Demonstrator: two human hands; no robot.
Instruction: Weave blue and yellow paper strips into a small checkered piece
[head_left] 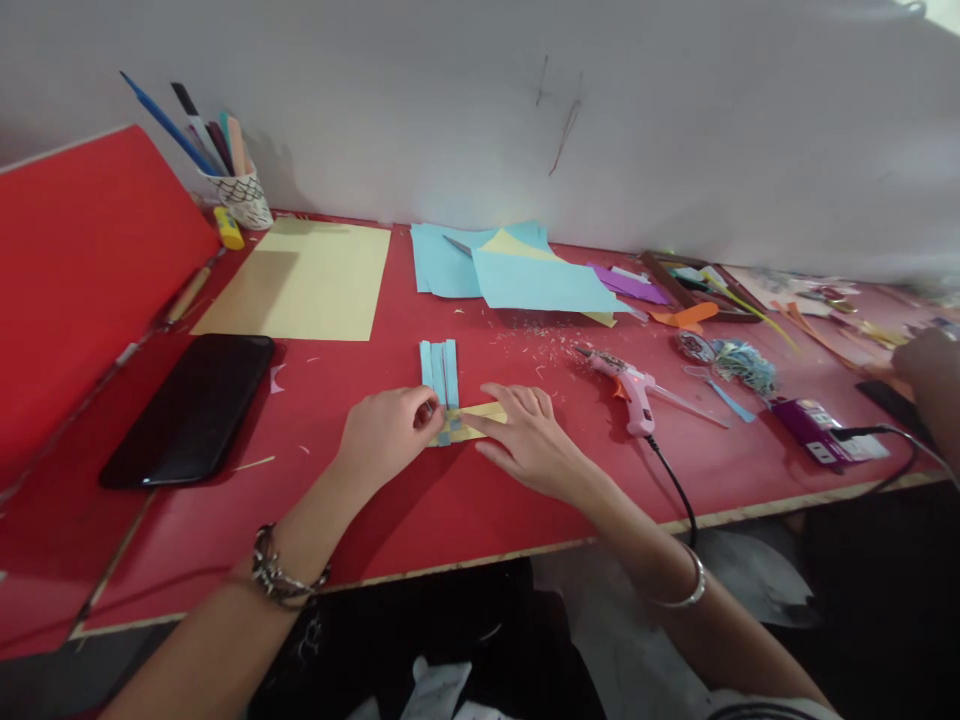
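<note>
Blue paper strips (pixel 438 365) lie upright in the picture and cross yellow paper strips (pixel 484 412), forming a small woven patch (pixel 450 428) on the red table. My left hand (pixel 394 425) is closed in a pinch at the left edge of this patch, thumb and forefinger together on the strips. Fingers stretched out, my right hand (pixel 529 435) lies over the yellow strips, its forefinger touching the weave. Part of the yellow strips is hidden under that hand.
A pink glue gun (pixel 634 395) with a cord lies to the right, near a purple power strip (pixel 817 435). A black phone (pixel 191 410) is at left. Behind are yellow paper (pixel 322 280), blue sheets (pixel 540 280) and a pen cup (pixel 244 200). Another person's hand (pixel 926 360) shows far right.
</note>
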